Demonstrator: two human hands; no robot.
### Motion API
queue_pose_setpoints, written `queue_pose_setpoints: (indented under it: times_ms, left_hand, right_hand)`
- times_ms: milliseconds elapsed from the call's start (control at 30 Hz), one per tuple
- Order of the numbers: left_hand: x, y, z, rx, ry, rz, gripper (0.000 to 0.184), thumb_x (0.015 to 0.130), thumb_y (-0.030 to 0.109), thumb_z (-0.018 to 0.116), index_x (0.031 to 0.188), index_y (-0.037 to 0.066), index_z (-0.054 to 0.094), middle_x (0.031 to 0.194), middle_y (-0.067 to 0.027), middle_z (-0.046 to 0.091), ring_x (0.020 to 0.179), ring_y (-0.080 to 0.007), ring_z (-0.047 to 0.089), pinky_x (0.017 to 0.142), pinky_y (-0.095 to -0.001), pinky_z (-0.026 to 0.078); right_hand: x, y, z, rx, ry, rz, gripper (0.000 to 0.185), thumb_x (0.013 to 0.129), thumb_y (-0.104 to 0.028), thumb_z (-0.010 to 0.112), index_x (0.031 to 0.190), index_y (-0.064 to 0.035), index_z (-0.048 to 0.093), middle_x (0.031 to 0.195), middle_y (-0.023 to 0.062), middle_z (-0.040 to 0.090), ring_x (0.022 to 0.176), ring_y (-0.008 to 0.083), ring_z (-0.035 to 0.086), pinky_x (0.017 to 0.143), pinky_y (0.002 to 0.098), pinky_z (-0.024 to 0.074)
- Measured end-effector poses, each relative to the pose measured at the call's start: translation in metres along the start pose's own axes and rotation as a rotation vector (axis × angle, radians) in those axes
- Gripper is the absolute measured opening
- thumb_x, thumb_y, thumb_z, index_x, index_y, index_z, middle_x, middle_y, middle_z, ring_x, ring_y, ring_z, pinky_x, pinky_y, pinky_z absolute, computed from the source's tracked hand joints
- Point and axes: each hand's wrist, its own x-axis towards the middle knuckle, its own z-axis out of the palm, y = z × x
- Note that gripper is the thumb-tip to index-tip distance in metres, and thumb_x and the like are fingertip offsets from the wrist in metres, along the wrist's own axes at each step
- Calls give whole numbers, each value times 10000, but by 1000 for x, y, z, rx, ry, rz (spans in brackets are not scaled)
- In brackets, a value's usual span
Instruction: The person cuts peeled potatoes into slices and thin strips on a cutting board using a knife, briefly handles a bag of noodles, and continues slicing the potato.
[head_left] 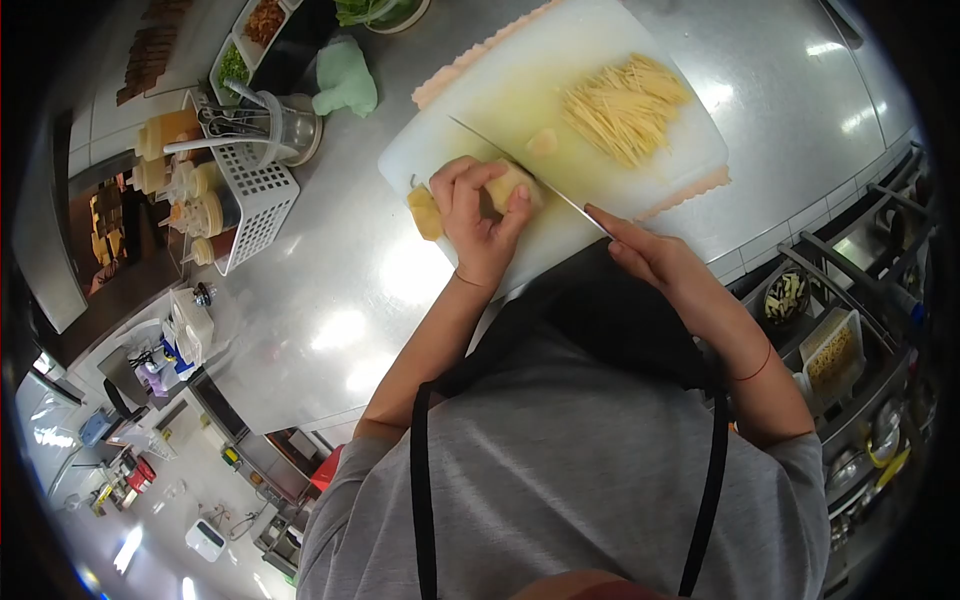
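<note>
My left hand [480, 215] is closed around a peeled potato [513, 187] on the white cutting board [450, 135]. In my right hand [655, 255] is the handle of a kitchen knife [560, 190], its thin blade slanting across the board along the potato's right side. From this angle I cannot tell whether the edge touches the potato. One pale slice [542, 142] lies just beyond the blade. Farther right sits a heap of thin potato strips [628, 108]. Another yellow potato piece [424, 212] rests left of my left hand, at the board's edge.
A pinkish cloth [690, 193] shows under the board on the steel counter [330, 270]. To the left stand a white basket of bottles [255, 205], a utensil pot [298, 130] and a green cloth [345, 78]. Shelves with food containers [832, 355] are at right.
</note>
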Motion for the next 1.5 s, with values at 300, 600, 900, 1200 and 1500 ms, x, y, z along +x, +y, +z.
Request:
queue_pose_setpoints:
  times_ms: [300,600,900,1200,1500]
  left_hand:
    - [-2,-2,1,-4,11,-15,266,747,120,722,954,50,571,1028,-109,503,1013,-241,441,899,-341,365]
    - [0,-3,1,-8,45,35,286,728,149,756,939,46,592,1000,-106,489,941,-244,465,820,-329,404]
    - [0,-3,0,-7,-3,34,277,748,120,722,969,47,571,1016,-109,490,989,-236,446,883,-335,369]
    - [0,-4,-2,-7,-15,35,282,744,124,726,976,49,584,1019,-103,487,986,-234,450,884,-330,372]
    - [-1,-5,2,-34,46,32,283,719,140,757,929,51,588,994,-103,492,962,-253,464,839,-341,399]
  right_hand:
    - [-38,-33,-14,32,-56,88,439,953,-76,468,1390,-90,417,1043,226,612,967,375,601,837,403,462]
    - [-41,-35,-18,20,-77,110,461,943,-50,467,1398,-92,407,999,229,610,921,372,609,808,406,465]
    - [-30,-29,-12,-1,-64,93,445,950,-82,475,1390,-94,413,1000,235,619,929,389,606,799,417,465]
    - [-8,-8,-2,63,-17,75,406,969,-151,469,1368,-82,439,1120,247,603,1044,397,580,870,406,457]
    - [-40,-30,-10,71,-26,61,450,940,-25,447,1385,-86,425,1168,225,591,1065,376,585,889,392,456]
